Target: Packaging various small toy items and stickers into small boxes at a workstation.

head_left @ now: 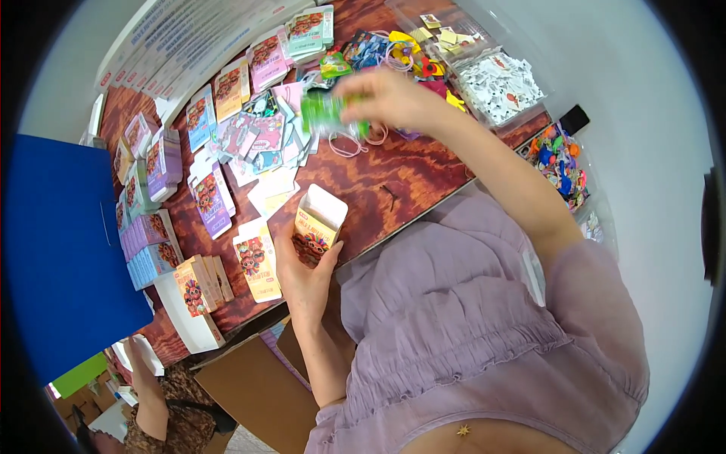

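In my left hand (pixel 308 281) is a small yellow carton (pixel 314 229) printed with cartoon figures, its white top flap standing up. My right hand (pixel 382 97) is raised over the back of the table, fingers closed on a bright green clear-wrapped packet (pixel 321 113) that is smeared by motion. Below that packet lie a pink cord loop (pixel 348 145) and a spread of loose printed cards (pixel 265 136). A flat yellow carton (pixel 258 265) lies just left of my left hand, and a purple carton (pixel 210 200) lies farther left.
Stacks of coloured cartons (pixel 155 246) line the table's left side, beside a blue panel (pixel 60 250). Clear bins hold white pieces (pixel 499 87) and colourful small toys (pixel 560 166) at the right. Yellow and blue trinkets (pixel 367 51) lie at the back. Another person's arm (pixel 150 390) shows lower left.
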`<state>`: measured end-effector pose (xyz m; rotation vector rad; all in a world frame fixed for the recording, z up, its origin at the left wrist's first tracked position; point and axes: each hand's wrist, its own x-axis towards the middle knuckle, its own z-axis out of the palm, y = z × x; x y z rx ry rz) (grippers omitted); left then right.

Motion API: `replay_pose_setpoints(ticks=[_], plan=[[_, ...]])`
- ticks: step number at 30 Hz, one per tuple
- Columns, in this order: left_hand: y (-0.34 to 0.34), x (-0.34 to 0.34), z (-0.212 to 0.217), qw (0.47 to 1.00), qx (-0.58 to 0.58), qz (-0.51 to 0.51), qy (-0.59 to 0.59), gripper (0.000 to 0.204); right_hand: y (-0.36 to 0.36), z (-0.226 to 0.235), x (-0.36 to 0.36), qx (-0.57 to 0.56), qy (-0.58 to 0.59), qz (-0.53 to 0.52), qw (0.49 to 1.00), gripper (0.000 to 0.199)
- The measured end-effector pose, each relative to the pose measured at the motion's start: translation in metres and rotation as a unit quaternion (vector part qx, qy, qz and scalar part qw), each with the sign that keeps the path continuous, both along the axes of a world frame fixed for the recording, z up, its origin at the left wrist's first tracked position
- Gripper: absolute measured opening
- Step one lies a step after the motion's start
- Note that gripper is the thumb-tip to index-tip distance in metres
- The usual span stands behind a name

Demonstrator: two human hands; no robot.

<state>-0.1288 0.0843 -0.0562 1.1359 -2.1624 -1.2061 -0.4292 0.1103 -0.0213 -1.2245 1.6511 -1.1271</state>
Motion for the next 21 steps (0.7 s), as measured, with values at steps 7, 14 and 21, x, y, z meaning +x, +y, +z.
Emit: replay_pose_setpoints(ticks=[7,14,21], plan=[[0.018,-0.012,0.018,0.991,-0.089,-0.063,-0.073,0.067,0.056,-0.018,0.083,-0.006,0.239,0.077,0.968,0.011],[0.019,0.001,0.008,0.995,-0.067,-0.019,-0.076,0.069,0.067,-0.020,0.116,-0.107,0.151,0.007,0.983,0.009],[0.016,0.009,0.002,0.997,0.075,0.030,0.014,0.071,0.114,-0.059,0.077,-0.089,0.365,-0.019,0.927,0.014]])
